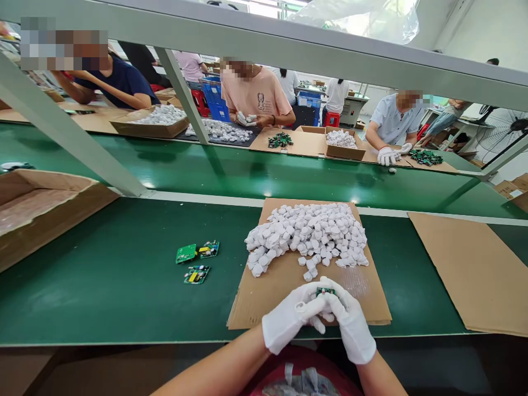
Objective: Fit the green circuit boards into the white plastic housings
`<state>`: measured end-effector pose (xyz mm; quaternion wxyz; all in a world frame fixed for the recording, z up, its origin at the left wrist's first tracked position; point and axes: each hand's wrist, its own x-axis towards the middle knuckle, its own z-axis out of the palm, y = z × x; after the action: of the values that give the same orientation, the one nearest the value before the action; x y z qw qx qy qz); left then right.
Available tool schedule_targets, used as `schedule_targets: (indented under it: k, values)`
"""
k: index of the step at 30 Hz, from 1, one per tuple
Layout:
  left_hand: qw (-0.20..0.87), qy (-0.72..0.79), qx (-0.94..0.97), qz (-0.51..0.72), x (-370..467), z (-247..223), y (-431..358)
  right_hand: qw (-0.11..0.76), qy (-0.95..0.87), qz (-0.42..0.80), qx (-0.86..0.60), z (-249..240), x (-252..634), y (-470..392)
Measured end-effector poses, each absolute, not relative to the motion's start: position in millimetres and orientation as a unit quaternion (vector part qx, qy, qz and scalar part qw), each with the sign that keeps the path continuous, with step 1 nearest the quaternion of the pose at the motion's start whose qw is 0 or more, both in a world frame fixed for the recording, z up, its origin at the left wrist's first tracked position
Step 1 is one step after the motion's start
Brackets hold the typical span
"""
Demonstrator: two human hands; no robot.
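Both hands wear white gloves and meet at the front of a cardboard sheet (264, 300). Between their fingers is a small green circuit board (325, 292), partly covered by the gloves. My left hand (293, 314) grips it from the left, my right hand (350, 318) from the right. Just beyond them, a heap of small white round pieces (313, 234) lies on the cardboard, a few of them spread toward the gloves. To the left on the green table, several circuit boards (197, 274) with yellow parts lie close together.
An open cardboard box (61, 212) stands at the left, a flat cardboard sheet (474, 269) at the right. A metal frame (185, 99) crosses above the table. Beyond it, other people work beside boxes of white pieces (341, 147) and piles of green boards (280, 139).
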<state>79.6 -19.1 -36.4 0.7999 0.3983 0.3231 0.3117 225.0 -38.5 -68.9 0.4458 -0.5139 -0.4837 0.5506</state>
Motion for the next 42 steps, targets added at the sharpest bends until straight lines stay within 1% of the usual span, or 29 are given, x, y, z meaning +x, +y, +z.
schedule_targets:
  k: [3, 8, 13, 17, 25, 29, 32, 34, 36, 38, 40, 41, 42]
  values:
    - [0.787, 0.328, 0.409, 0.325, 80.6, -40.5, -21.1, 0.431, -0.5, 0.525, -0.537, -67.6, 224.8, -37.9]
    - [0.786, 0.347, 0.387, 0.336, 82.8, -43.6, -19.7, 0.428, -0.53, 0.541, -0.494, -65.5, 226.0, -37.5]
    - [0.819, 0.308, 0.361, 0.322, 82.3, -39.6, -18.0, 0.389, -0.567, 0.481, -0.543, -62.3, 225.2, -37.5]
    - [0.81, 0.338, 0.351, 0.325, 81.7, -40.4, -19.0, 0.398, -0.572, 0.521, -0.493, -60.1, 229.0, -34.3]
    - [0.782, 0.323, 0.402, 0.35, 83.6, -48.0, -18.5, 0.407, -0.562, 0.509, -0.509, -67.0, 231.8, -32.4]
    - [0.786, 0.279, 0.433, 0.342, 81.9, -48.5, -16.7, 0.371, -0.576, 0.473, -0.555, -67.2, 232.5, -30.5]
    - [0.785, 0.273, 0.437, 0.343, 76.4, -45.2, -13.3, 0.361, -0.607, 0.479, -0.522, -63.5, 235.5, -26.5]
    - [0.778, 0.282, 0.434, 0.357, 66.7, -39.3, -6.1, 0.375, -0.637, 0.471, -0.482, -63.5, 238.4, -23.6]
    - [0.752, 0.299, 0.447, 0.38, 50.4, -30.2, 9.2, 0.404, -0.652, 0.441, -0.467, -68.0, 241.3, -20.7]
    - [0.688, 0.336, 0.491, 0.415, 28.6, -20.3, 35.7, 0.425, -0.653, 0.385, -0.495, -76.9, 243.5, -17.9]
    - [0.57, 0.402, 0.558, 0.449, 5.0, -13.2, 73.3, 0.427, -0.653, 0.321, -0.537, -88.4, 244.6, -15.2]
    - [0.488, 0.465, 0.577, 0.461, -6.2, -11.7, 95.3, 0.424, -0.654, 0.293, -0.553, -94.2, 244.7, -13.9]
    - [0.418, 0.531, 0.587, 0.446, -16.5, -11.9, 118.5, 0.421, -0.656, 0.272, -0.564, -99.5, 244.5, -12.8]
